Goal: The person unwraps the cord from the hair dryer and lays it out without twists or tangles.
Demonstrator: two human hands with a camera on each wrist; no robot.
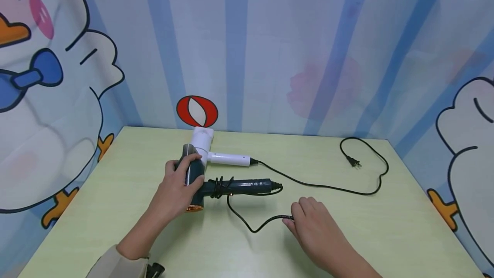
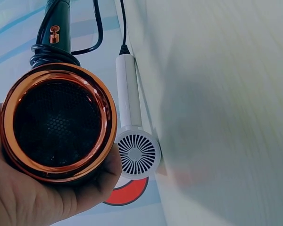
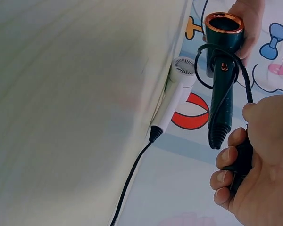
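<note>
My left hand point(image 1: 175, 194) grips the barrel of a dark green hair dryer point(image 1: 239, 186) with copper-coloured trim. Its handle points right, with black cord wound around it. The copper-ringed round end point(image 2: 59, 125) faces the camera in the left wrist view. A loose length of the cord point(image 1: 254, 231) runs from the handle to my right hand point(image 1: 314, 228). In the right wrist view those fingers curl around a black plug point(image 3: 244, 157), partly hidden by the palm. Just behind the green dryer lies a white hair dryer point(image 1: 230, 159), its handle also pointing right.
The white dryer's black cord point(image 1: 308, 183) stretches across the right side of the pale table point(image 1: 386, 235). It loops back to a two-pin plug point(image 1: 353, 161) near the back right. A striped blue cloth point(image 1: 266, 55) with cartoon ducks stands behind the table.
</note>
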